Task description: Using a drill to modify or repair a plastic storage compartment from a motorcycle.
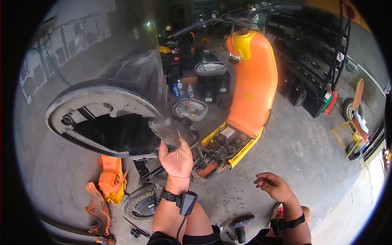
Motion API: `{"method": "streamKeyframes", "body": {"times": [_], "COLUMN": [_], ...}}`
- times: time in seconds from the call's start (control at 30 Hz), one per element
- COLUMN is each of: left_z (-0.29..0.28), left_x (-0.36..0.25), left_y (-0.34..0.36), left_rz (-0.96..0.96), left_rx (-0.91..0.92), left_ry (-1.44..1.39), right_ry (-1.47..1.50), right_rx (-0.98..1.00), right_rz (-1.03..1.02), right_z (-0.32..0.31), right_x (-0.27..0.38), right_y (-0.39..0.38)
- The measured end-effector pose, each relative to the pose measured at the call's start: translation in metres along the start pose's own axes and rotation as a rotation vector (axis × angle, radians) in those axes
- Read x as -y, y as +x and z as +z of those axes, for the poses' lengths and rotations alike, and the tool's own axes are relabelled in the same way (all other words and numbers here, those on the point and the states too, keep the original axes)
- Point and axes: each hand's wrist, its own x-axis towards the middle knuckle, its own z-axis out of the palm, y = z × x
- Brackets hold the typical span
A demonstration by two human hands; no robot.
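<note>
My left hand (177,160) grips the near right edge of a big dusty black scooter seat part (110,92), thumb and fingers around its rim. The part is held tilted up, its oval rim and dark hollow facing me. Beyond it stands an orange scooter (251,87) with a yellow panel and bare wiring (226,143) in its opened footwell. My right hand (272,185) hangs in the air to the right of the scooter, fingers slightly curled and apart, holding nothing. Between my legs, a drill-like power tool (239,229) lies on the floor.
Orange and yellow body panels (109,179) lie at the left, near the scooter's wheel (140,204). Water bottles (179,86) and grey seat-like shells (190,109) sit behind. A black rack (310,57) lines the right side, with a yellow-framed chair (354,132) nearby. Other people work at the back.
</note>
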Motion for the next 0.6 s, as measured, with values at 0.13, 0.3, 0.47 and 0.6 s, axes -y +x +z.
{"method": "streamKeyframes", "body": {"times": [0.13, 0.3, 0.47, 0.6], "left_z": [0.001, -0.018, -0.035, -0.056], "left_x": [0.006, 0.008, 0.012, 0.007], "left_y": [0.000, -0.003, -0.006, -0.009], "left_rz": [-0.031, -0.087, -0.141, -0.192], "left_rx": [-0.029, -0.026, -0.070, -0.055], "left_ry": [-0.063, 0.005, 0.036, 0.150], "right_ry": [-0.005, -0.038, -0.055, 0.012], "right_rx": [-0.014, -0.046, -0.063, -0.087], "right_rz": [0.024, 0.082, 0.026, 0.039], "right_z": [0.001, 0.001, -0.001, -0.001], "right_x": [0.004, 0.000, 0.000, 0.004], "right_y": [0.003, 0.003, 0.003, 0.000]}}
